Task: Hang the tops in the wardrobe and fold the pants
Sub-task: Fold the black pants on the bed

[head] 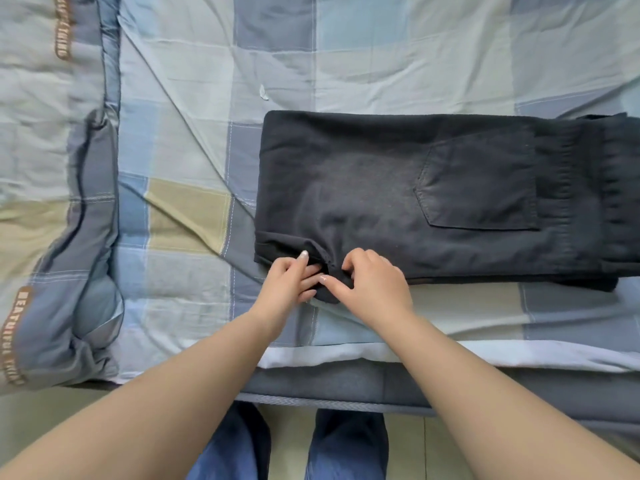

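Black pants (pixel 433 195), folded into a thick rectangle with the back pocket (pixel 481 188) facing up, lying flat on the checked blue-and-beige bedsheet (pixel 346 57) near the bed's front edge, waistband end running off to the right. Left hand (pixel 291 285) and right hand (pixel 374 285) both down at the pants' near-left corner, almost touching each other, fingers curled and pinching a little bunched-up flap of the dark fabric there. Rolled-up duvet (pixel 79 220) with brown lettered trim sitting well left of the pants, and blue jeans legs (pixel 291 445) showing below the bed edge.
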A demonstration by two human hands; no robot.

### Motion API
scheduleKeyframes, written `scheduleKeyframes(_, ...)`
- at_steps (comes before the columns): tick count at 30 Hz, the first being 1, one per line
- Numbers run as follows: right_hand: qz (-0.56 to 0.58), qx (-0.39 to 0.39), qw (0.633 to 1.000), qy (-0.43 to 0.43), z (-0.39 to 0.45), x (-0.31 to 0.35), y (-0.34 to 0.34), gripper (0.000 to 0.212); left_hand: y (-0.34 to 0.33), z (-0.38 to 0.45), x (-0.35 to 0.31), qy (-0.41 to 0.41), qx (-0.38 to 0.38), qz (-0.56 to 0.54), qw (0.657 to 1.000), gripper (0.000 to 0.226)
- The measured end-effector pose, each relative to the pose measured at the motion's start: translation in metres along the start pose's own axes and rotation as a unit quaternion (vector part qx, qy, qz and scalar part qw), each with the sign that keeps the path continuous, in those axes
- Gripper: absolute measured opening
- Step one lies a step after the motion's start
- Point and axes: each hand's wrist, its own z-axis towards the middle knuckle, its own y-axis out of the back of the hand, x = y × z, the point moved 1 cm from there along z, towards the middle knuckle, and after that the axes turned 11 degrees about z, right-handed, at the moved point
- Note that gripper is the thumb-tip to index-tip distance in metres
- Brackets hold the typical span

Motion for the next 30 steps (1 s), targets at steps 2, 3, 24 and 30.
scheduleKeyframes(2, -0.073, 0.020, 0.997, 0.003, 0.005, 0.009, -0.009, 0.045, 0.000, 0.007, -0.001, 0.026, 0.013, -0.095, 0.995, 0.030)
scheduleKeyframes(3, -0.111, 0.034, 0.993, 0.009, 0.009, 0.014, -0.013, 0.044, 0.001, 0.009, -0.002, 0.038, 0.015, -0.133, 0.990, 0.032)
scheduleKeyframes(24, 0.039, -0.117, 0.991, 0.058, 0.013, 0.017, 0.013, 0.011, 0.062, 0.012, -0.035, -0.286, -0.343, 0.279, 0.850, 0.026)
scheduleKeyframes(30, -0.099, -0.136, 0.985, 0.034, 0.078, 0.020, 0.007, 0.056, -0.012, 0.046, -0.071, -0.458, -0.173, 0.562, 0.667, 0.051)
